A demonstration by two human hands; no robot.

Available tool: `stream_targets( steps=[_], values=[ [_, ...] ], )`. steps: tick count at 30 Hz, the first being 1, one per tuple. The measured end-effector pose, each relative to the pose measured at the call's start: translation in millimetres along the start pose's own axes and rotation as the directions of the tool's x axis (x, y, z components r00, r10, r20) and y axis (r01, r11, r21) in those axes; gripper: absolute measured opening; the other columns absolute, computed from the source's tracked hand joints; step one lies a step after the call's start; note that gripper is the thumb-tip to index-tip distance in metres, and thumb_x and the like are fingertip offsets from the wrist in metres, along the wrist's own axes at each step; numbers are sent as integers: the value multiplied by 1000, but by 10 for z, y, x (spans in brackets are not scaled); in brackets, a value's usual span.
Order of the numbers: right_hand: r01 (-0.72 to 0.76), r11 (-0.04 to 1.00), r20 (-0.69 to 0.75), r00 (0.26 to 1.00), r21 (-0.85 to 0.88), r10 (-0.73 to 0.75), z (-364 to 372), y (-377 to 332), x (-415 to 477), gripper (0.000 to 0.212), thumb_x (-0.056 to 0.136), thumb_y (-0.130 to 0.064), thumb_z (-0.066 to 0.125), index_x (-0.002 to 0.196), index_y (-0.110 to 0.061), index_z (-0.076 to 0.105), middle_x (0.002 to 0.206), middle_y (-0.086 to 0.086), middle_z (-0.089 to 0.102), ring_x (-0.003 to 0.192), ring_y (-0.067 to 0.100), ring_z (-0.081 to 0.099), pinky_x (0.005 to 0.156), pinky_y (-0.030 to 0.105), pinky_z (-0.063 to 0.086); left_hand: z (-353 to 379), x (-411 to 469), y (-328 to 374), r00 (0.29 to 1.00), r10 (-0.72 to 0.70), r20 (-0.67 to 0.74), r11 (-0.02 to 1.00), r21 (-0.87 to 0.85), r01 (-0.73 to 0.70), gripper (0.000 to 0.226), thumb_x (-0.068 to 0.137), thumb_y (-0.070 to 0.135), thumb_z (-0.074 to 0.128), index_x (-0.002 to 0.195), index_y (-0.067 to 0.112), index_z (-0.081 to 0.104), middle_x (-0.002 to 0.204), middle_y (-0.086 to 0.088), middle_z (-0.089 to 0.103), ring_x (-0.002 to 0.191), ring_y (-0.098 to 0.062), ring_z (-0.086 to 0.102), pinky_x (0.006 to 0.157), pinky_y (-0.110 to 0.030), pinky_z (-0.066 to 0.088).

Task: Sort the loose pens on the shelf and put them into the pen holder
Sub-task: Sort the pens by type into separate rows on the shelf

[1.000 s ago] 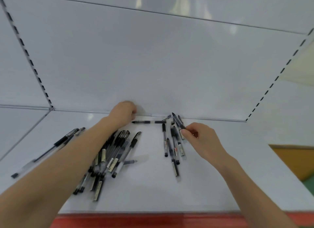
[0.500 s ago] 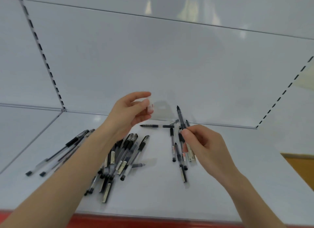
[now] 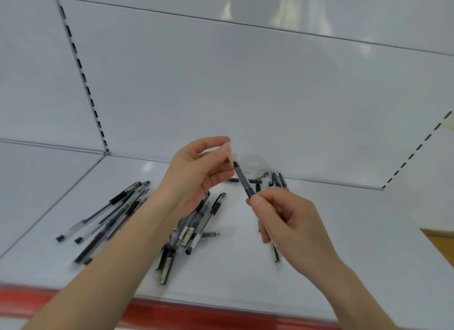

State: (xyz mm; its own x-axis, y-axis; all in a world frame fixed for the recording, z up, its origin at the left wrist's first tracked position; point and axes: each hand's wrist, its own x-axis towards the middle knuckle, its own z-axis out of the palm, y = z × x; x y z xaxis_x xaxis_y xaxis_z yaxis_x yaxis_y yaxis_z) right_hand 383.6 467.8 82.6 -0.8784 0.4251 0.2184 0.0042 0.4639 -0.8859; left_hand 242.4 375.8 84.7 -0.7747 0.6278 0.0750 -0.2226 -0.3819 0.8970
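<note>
Head view: pen [image 3: 243, 182] tip at clear cap [image 3: 232, 154]

The left forearm [image 3: 122, 243] covers part of the middle pen pile [image 3: 196, 225]; labels [image 3: 167, 268] unreadable.

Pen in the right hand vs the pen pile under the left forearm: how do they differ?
The held pen is off the shelf, tilted up-left; the pile lies flat on it. The held pen is single, gripped by the right hand; pile pens overlap, ungripped. The held pen's top end meets a clear cap pinched by the left hand; pile pens meet no cap. Both: slim dark pens.
</note>
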Motion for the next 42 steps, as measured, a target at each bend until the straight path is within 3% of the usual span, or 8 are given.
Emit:
stream_targets(
  steps=[7, 14, 24, 27, 30, 35, 39, 42],
  values=[
    [2, 999, -22, 1000, 45, -1, 22, 18, -26, 23, 89, -24, 54, 73, -8, 62, 41, -3, 49, 38, 3, 41, 44, 10, 33, 73, -85, -35, 998, 62, -16, 998, -6, -62, 9, 84, 7, 57, 84, 12, 65, 76, -4, 72, 73, -17, 69, 72, -27, 57],
    [55, 998, -42, 998, 39, -53, 73, 81, -36, 25, 90, -20, 54, 71, -4, 60, 39, -4, 47, 37, 4, 40, 45, 9, 32, 81, -157, -72, 997, 62, -41, 997, -47, -63, 10, 84, 5, 57, 81, 11, 65, 72, -4, 72, 71, -16, 69, 65, -25, 57],
    [35, 975, 74, 997, -222, -19, 98, 395, 420, 21, 93, -24, 50, 80, -14, 64, 72, -4, 67, 66, 4, 57, 61, 10, 40, -357, 30, 98, 972, 136, -194, 950, 303, -73, 11, 86, 4, 58, 83, 10, 67, 60, 1, 69, 57, -11, 65, 65, -22, 58],
    [115, 871, 89, 993, -477, -82, 137, 607, 715, 17, 94, -20, 49, 93, -12, 65, 88, -1, 64, 80, 12, 53, 70, 11, 36, -580, 79, 98, 964, 160, -211, 847, 530, -24, 14, 88, 5, 56, 82, 12, 66, 62, -5, 65, 49, -5, 59, 62, -19, 56],
    [157, 741, 120, 987, -653, -104, 170, 775, 1006, 24, 95, -19, 46, 108, -9, 62, 108, 7, 64, 101, 22, 54, 86, 29, 41, -769, 85, 86, 955, 199, -218, 694, 719, 20, 11, 88, 10, 56, 85, 14, 66, 64, -9, 62, 53, -9, 58, 60, -19, 52],
    [208, 469, 190, 978, -859, -86, 273, 913, 1182, 24, 95, -21, 44, 109, -10, 59, 109, 8, 62, 102, 24, 51, 79, 34, 41, -1004, 110, 73, 946, 243, -214, 364, 924, 116, 10, 86, 20, 58, 93, 15, 65, 73, -5, 65, 67, -16, 56, 61, -24, 42],
    [214, 493, 197, 976, -843, -87, 327, 909, 1184, 22, 95, -20, 47, 105, -9, 63, 105, 8, 64, 100, 25, 52, 83, 36, 44, -1071, 142, 5, 961, 184, -206, 258, 954, 155, 16, 86, 20, 58, 97, 12, 66, 75, 1, 60, 70, -13, 53, 59, -21, 37],
    [182, 646, 131, 983, -741, -125, 275, 839, 1111, 22, 94, -20, 49, 105, -8, 63, 102, 9, 66, 98, 26, 54, 82, 36, 42, -1042, 215, -30, 964, 214, -160, 198, 973, 117, 21, 87, 19, 57, 104, 10, 64, 91, -5, 62, 89, -22, 58, 77, -25, 40]
  ],
)
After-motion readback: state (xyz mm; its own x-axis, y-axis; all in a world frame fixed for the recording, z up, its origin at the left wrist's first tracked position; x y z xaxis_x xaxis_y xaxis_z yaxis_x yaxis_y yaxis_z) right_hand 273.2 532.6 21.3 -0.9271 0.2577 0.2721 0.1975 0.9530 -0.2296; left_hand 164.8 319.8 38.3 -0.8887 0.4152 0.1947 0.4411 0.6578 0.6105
